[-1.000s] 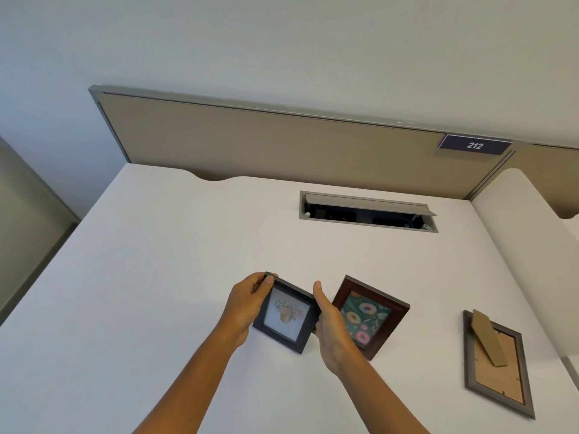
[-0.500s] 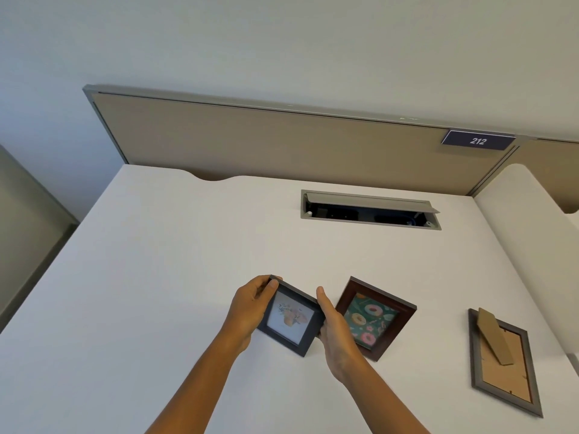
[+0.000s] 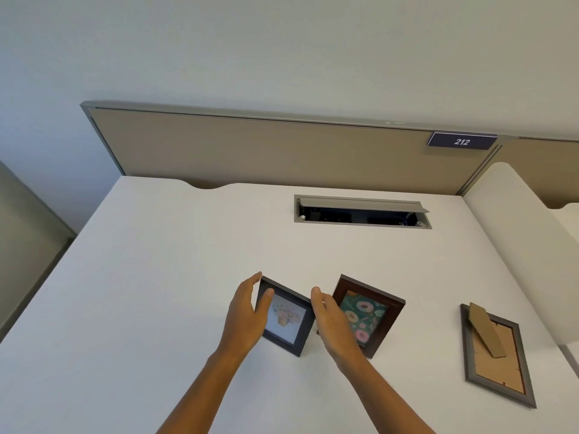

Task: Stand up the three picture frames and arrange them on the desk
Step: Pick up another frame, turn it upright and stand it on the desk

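Note:
A small black picture frame (image 3: 286,319) with a flower print stands upright on the white desk (image 3: 156,277), turned at an angle. My left hand (image 3: 246,314) grips its left edge, thumb on the front border and fingers behind the top corner. My right hand (image 3: 333,324) is flat with straight fingers beside the frame's right edge; I cannot tell whether it touches. Right behind it a brown frame (image 3: 369,314) with a donut print stands upright. A grey frame (image 3: 496,355) lies face down at the right, its cardboard stand flap on top.
An open cable tray (image 3: 360,213) is set into the desk's far half. A beige partition (image 3: 266,151) with a "212" label (image 3: 462,141) closes off the back. A white divider (image 3: 513,245) borders the right side.
Both hands gripped the black frame's sides before. Now my right hand has let go and flattened beside it, and my left hand's fingers have loosened. The frame stands more upright.

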Demonstrator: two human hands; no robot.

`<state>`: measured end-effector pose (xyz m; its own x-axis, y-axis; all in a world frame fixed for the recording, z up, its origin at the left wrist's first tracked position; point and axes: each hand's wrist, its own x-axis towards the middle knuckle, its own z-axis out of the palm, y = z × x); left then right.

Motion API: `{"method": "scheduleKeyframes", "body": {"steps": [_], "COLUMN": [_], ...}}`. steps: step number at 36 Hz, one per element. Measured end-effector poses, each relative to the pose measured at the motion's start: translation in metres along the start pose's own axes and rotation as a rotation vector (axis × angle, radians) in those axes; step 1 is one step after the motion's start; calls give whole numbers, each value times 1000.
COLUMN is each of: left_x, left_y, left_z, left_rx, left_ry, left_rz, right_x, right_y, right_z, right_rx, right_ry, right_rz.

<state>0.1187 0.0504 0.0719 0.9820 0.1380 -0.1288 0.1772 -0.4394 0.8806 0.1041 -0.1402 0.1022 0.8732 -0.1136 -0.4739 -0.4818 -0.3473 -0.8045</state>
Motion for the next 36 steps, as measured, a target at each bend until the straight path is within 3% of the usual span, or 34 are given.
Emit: {"method": "scheduleKeyframes", "body": {"steps": [7, 14, 22, 27, 36], "left_x": [-13, -14, -20, -26, -43], "left_y": [9, 31, 80, 112, 147], "left_z": [-1, 12, 46, 76, 156], "left_rx": [122, 208, 340, 456, 372], "left_ry": [86, 163, 216, 175, -39], "left_rz": [164, 328, 516, 603, 677], "right_x": [-7, -12, -10, -6, 5], "right_y": [4, 0, 3, 19, 69], "right_z": [-25, -56, -99, -131, -193], "right_rx": [-271, -318, -380, -415, -449], "right_ry": [145, 185, 272, 324, 411], "right_rz": [-271, -618, -842, -847, -769]}}
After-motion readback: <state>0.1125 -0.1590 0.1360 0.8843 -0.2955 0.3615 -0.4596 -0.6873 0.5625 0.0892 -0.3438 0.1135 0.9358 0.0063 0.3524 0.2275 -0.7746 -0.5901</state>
